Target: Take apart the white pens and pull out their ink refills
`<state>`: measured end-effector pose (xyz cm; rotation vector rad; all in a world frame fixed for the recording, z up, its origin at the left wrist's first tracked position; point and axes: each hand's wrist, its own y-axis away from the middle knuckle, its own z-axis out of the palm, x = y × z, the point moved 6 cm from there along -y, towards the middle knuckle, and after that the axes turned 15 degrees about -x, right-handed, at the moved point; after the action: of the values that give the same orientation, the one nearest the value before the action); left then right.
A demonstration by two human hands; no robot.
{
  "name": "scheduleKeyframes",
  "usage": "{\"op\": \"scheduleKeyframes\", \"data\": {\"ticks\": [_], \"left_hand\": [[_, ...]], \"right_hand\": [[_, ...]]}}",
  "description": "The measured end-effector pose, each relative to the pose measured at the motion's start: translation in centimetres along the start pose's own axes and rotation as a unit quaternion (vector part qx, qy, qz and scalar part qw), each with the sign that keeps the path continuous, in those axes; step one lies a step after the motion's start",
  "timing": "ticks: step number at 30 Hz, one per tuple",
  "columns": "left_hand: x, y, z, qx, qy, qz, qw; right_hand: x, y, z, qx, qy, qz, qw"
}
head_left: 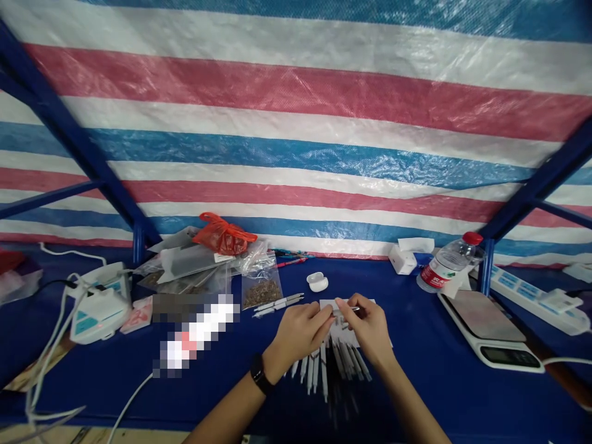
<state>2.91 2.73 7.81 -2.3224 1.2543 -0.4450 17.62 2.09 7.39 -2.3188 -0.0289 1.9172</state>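
My left hand, with a black band on its wrist, and my right hand are close together over a white sheet of paper. Between them is a slim pen, its silver end sticking out past my right fingers. Both hands have their fingers closed around it, though much of the pen is covered by them. Just below lie several white and grey pens, fanned out on the blue table, partly under my hands. Two more white pens rest to the left of my left hand.
Behind stand a white earbud case, a water bottle and a tissue pack. A kitchen scale is at right, beside a power strip. Plastic bags of small parts, a red bag and a white power adapter lie left.
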Motion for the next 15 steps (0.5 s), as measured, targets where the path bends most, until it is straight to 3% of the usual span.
{"op": "scheduleKeyframes", "data": {"ticks": [3,7,11,15], "left_hand": [[0.7,0.8,-1.4,0.017,0.008,-0.036,0.999],[1.3,2.2,-1.3,-0.052,0.126,-0.129,0.982],[1.4,3.5,-0.9,-0.114,0.35,-0.22,0.904],[1.6,4.5,-2.0,-0.152,0.441,-0.254,0.847]], "right_hand": [[-0.1,0.1,1.8,-0.051,-0.025,0.029,0.998],[-0.5,1.2,3.5,-0.103,-0.035,0.009,0.994],[-1.0,2.3,3.6,-0.147,-0.001,-0.017,0.989],[-2.0,3.4,3.3,-0.208,0.01,-0.042,0.977]]}}
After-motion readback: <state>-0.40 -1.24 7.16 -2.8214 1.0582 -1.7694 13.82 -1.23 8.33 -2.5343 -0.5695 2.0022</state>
